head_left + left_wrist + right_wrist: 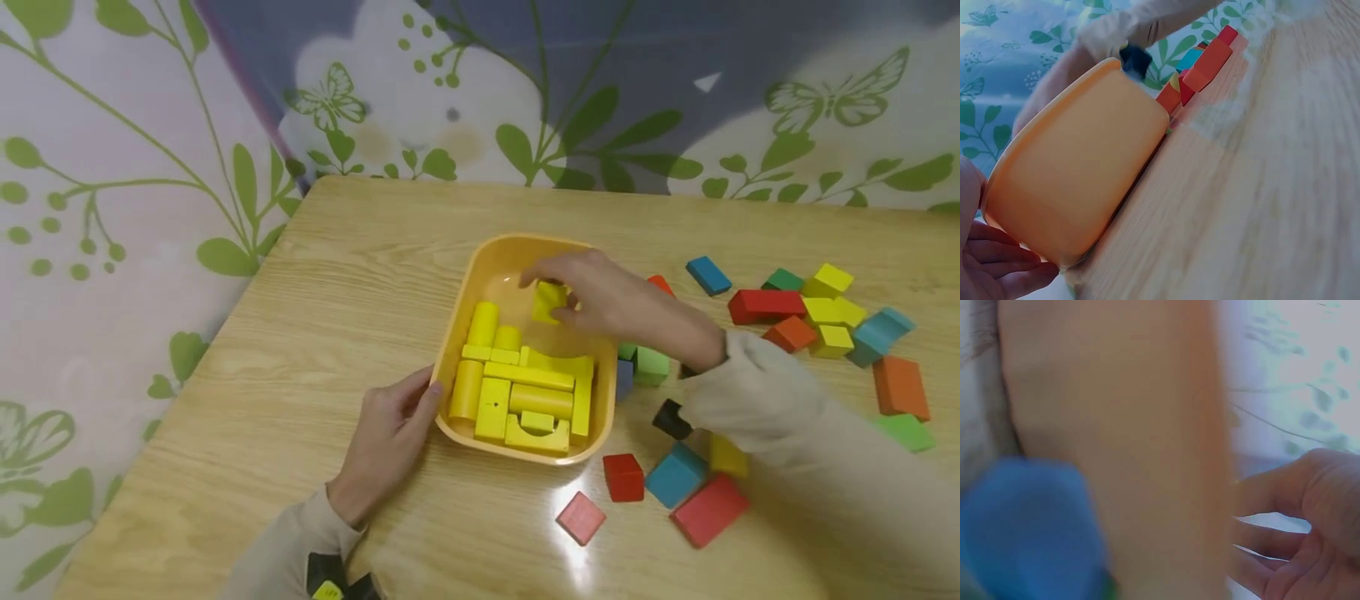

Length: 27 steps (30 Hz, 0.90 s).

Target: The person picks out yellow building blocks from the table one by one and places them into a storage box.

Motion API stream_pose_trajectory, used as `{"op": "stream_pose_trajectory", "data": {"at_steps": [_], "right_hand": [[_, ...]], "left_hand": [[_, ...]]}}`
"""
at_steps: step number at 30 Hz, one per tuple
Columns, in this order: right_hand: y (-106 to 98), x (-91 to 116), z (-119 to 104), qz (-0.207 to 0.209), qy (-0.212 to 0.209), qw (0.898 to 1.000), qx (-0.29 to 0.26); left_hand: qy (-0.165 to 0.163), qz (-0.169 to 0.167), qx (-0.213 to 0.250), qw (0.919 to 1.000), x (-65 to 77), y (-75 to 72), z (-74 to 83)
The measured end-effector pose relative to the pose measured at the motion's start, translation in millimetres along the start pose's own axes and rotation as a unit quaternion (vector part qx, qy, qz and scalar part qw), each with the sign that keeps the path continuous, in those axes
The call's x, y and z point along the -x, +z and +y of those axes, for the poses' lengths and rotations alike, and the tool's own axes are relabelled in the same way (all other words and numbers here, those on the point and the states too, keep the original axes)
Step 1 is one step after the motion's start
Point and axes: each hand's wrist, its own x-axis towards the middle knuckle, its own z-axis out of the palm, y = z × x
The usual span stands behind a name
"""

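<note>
An orange-yellow tray (456,321) sits mid-table, packed with several yellow blocks (525,392). Over the tray's far part my right hand (592,292) pinches a yellow block (548,301) between thumb and fingers. My left hand (390,433) rests against the tray's near left corner, fingers straight along its wall. In the left wrist view the tray's outer wall (1079,169) fills the frame, with my left fingers (997,262) beside it. The right wrist view is blurred: the tray wall (1129,444), a blue block (1029,531) and my right hand's fingers (1291,512).
Loose blocks lie right of the tray: red (765,305), blue (708,275), green (651,365), yellow (828,280), orange (900,387), black (671,418). More red (709,508) and blue (677,475) blocks sit near the front. The table's left edge (217,333) meets a leaf-patterned wall.
</note>
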Motion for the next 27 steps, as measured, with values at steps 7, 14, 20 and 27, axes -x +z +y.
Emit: {"op": "stream_pose_trajectory", "data": {"at_steps": [7, 14, 20, 27], "right_hand": [[37.5, -16.7, 10.0, -0.027, 0.029, 0.999, -0.029], [36.3, -8.5, 11.2, -0.028, 0.029, 0.998, -0.046], [38.3, -12.6, 11.1, -0.044, 0.012, 0.999, -0.022], [44.0, -22.0, 9.4, -0.093, 0.013, 0.996, -0.010]], "left_hand": [[-0.010, -0.021, 0.017, 0.9996, -2.7, 6.9, 0.8], [0.000, -0.021, 0.002, 0.9998, -5.4, 7.6, 2.6], [0.001, -0.014, -0.004, 0.9999, -5.9, 6.2, 3.3], [-0.007, -0.003, -0.022, 0.9997, -0.4, 2.1, -1.6]]}}
